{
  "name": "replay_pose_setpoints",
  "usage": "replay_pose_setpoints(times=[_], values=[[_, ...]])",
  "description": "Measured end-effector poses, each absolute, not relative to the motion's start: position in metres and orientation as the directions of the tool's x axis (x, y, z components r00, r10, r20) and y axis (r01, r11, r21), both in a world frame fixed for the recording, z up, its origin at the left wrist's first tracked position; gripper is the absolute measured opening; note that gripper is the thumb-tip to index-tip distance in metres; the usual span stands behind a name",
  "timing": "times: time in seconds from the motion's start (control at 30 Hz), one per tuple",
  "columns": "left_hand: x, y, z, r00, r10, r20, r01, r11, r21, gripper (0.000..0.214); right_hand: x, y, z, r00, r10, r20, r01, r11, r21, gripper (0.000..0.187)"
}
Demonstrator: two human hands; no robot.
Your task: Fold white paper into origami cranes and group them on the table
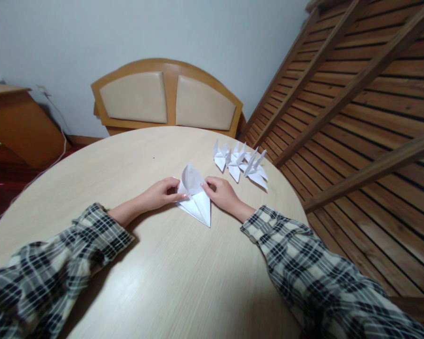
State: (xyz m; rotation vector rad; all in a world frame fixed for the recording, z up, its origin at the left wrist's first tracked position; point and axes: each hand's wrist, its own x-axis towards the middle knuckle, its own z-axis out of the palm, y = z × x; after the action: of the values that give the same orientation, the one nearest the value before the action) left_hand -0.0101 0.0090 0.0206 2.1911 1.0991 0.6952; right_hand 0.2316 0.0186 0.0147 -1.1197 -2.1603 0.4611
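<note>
A partly folded sheet of white paper (199, 205) lies on the table between my hands, its pointed corner towards me. One flap stands lifted and curved at the far side. My left hand (161, 192) pinches the paper's left edge, thumb on top and fingers behind it. From the other side my right hand (223, 193) grips the right edge near the raised flap, thumb and curled fingers closed on it. Fingertips behind the paper are partly hidden.
Several white folded paper cranes (236, 162) stand grouped beyond my right hand on the round, pale wooden table (162, 278). A padded wooden headboard (169, 94) leans behind it. Wooden slats (367, 141) rise along the right. A desk (21, 122) stands at far left.
</note>
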Motion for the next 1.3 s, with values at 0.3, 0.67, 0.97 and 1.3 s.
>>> replay_pose_setpoints(times=[0.3,0.67,0.97,1.3], values=[[-0.0095,0.0083,0.0199,0.523,0.836,0.168,0.563,-0.487,0.667,0.037,0.2317,0.0192,0.0152,-0.434,0.811,0.392,0.59,0.585,-0.557,0.03],[-0.0089,0.0057,0.0226,0.516,0.835,0.192,0.59,-0.509,0.627,0.03,0.2326,0.0207,0.0123,-0.445,0.794,0.414,0.592,0.608,-0.529,0.028],[-0.0085,0.0049,0.0215,0.457,0.861,0.225,0.652,-0.496,0.574,0.019,0.2329,0.0212,0.0128,-0.41,0.791,0.454,0.636,0.605,-0.479,0.024],[-0.0118,0.009,0.0178,0.437,0.876,0.204,0.628,-0.459,0.628,0.027,0.2372,0.0245,0.0092,-0.375,0.826,0.42,0.533,0.563,-0.631,0.02]])
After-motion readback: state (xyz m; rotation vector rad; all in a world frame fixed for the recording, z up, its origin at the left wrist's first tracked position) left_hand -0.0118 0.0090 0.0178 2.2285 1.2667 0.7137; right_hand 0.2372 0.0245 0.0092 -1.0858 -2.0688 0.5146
